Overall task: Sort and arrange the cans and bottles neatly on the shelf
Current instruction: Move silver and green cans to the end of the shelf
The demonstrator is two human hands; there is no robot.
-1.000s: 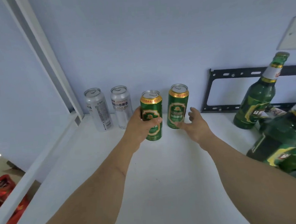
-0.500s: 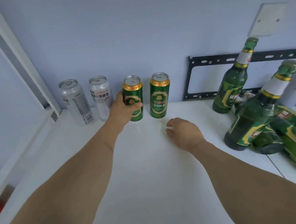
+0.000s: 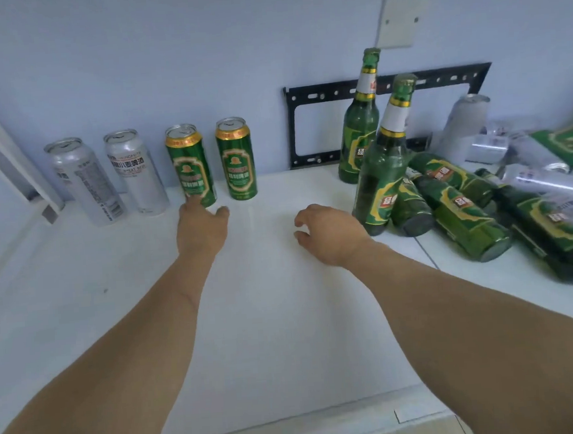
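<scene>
Four cans are stood upright in a row against the back wall of the shelf [image 3: 268, 319]; from the left, a first silver can [image 3: 84, 181], a second silver can [image 3: 136, 171], a first green can [image 3: 191, 164] and a second green can [image 3: 236, 157]; the four are set just beside one another without touching.

The left hand [image 3: 201, 227] is held at the foot of the first green can; its fingers [image 3: 192, 200] are spread and loose, one tip touching the can's lower wall, nothing being gripped. The right hand [image 3: 326, 231] is held over bare shelf beside the nearer upright bottle [image 3: 382, 173]; its fingers are half curled and hold nothing.

Two green glass bottles are stood upright, the farther upright bottle [image 3: 360, 127] being near the wall; at least three lying bottles [image 3: 454, 205] are heaped on their sides at the right, touching one another. Behind them a further silver can [image 3: 463, 126] is stood upright; more silver and green cans are lying there, but their number cannot be told through blur.

The cans are judged light, thin-walled and easily dented; they are best taken round the middle of the body with moderate pressure. The bottles are judged heavy, rigid, smooth and breakable; a lying bottle is liable to roll, so it should be taken round the body below the shoulder, not by the neck alone; neighbouring bottles should be steadied, since one resting on another may shift when it is withdrawn.
</scene>
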